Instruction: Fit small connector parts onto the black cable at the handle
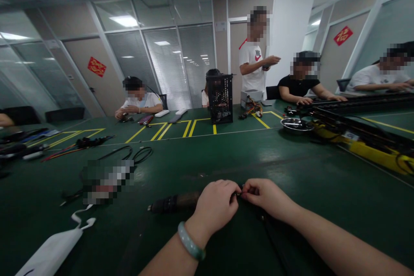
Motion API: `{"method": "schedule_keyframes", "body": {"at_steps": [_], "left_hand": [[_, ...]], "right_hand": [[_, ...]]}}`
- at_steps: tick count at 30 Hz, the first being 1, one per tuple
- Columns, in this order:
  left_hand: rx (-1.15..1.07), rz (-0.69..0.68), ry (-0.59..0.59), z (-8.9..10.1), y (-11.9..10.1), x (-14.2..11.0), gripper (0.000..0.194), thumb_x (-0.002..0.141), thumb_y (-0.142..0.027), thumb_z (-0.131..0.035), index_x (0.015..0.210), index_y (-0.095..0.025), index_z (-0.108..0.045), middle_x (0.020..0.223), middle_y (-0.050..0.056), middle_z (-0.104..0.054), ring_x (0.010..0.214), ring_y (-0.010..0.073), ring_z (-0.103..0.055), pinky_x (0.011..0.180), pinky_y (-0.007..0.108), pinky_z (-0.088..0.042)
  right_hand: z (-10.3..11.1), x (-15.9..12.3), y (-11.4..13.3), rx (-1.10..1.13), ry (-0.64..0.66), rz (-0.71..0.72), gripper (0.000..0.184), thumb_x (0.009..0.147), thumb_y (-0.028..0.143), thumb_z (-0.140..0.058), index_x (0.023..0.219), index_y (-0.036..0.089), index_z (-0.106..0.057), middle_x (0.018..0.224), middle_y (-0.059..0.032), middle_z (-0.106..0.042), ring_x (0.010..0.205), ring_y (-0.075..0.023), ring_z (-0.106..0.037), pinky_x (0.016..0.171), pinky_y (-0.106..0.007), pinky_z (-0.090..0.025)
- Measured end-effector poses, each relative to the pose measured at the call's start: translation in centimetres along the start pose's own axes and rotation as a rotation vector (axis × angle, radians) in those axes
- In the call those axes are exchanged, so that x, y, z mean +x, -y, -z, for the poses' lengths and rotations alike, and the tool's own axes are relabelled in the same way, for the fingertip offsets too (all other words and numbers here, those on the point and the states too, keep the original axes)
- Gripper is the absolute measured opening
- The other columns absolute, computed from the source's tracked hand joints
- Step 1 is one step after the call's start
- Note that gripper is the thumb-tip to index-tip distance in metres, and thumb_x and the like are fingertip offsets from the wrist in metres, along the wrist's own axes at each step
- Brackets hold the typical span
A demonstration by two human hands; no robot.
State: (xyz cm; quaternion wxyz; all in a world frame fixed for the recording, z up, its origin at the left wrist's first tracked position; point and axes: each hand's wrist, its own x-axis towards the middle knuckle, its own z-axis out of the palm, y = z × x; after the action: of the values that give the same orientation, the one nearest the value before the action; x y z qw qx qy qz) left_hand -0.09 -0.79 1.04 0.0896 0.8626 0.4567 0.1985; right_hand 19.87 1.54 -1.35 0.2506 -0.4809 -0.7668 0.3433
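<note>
Just right of the dark cylindrical tool on the table, the left hand and right hand pinch a small piece, mostly hidden; a light, level grip should keep it from slipping. Far beyond the tool, a white shirt shows a swoosh; beyond and right, a red sign reads 福.

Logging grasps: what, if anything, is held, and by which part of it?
A small dark piece, pinched at the fingertips of the left hand and right hand. Too small to identify it, or which part each hand grips.
</note>
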Motion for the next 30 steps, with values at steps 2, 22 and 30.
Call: {"method": "schedule_keyframes", "body": {"at_steps": [2, 22, 30], "left_hand": [[0.005, 0.021, -0.002, 0.06, -0.05, -0.04, 0.021, 0.085, -0.017, -0.051, 0.103, -0.025, -0.06, 0.1, 0.0, -0.064, 0.093, 0.0196, -0.058, 0.085, 0.035, -0.043], [0.007, 0.03, -0.022, -0.29, 0.26, 0.07, 0.008, 0.086, -0.026, -0.058, 0.093, -0.024, -0.06, 0.096, -0.001, -0.064, 0.09, 0.019, -0.058, 0.084, 0.034, -0.044], [-0.017, 0.003, -0.032, -0.57, 0.56, 0.27, 0.015, 0.089, -0.025, -0.058, 0.103, -0.026, -0.061, 0.106, -0.001, -0.064, 0.096, 0.0186, -0.058, 0.087, 0.034, -0.044]], "right_hand": [[-0.02, 0.02, -0.02, 0.015, 0.004, 0.011, 0.009, 0.084, 0.028, -0.062, 0.084, 0.021, -0.069, 0.073, 0.0029, -0.067, 0.067, -0.0136, -0.06, 0.059, -0.021, -0.04], [0.16, 0.13, 0.18, -0.019, 0.006, 0.011, 0.007, 0.083, 0.024, -0.062, 0.083, 0.021, -0.069, 0.072, 0.0036, -0.067, 0.066, -0.0126, -0.06, 0.058, -0.019, -0.04], [0.2, 0.01, 0.31, -0.074, -0.001, 0.025, 0.009, 0.085, 0.026, -0.06, 0.084, 0.023, -0.069, 0.073, 0.0033, -0.067, 0.066, -0.0134, -0.061, 0.058, -0.021, -0.039]]}}
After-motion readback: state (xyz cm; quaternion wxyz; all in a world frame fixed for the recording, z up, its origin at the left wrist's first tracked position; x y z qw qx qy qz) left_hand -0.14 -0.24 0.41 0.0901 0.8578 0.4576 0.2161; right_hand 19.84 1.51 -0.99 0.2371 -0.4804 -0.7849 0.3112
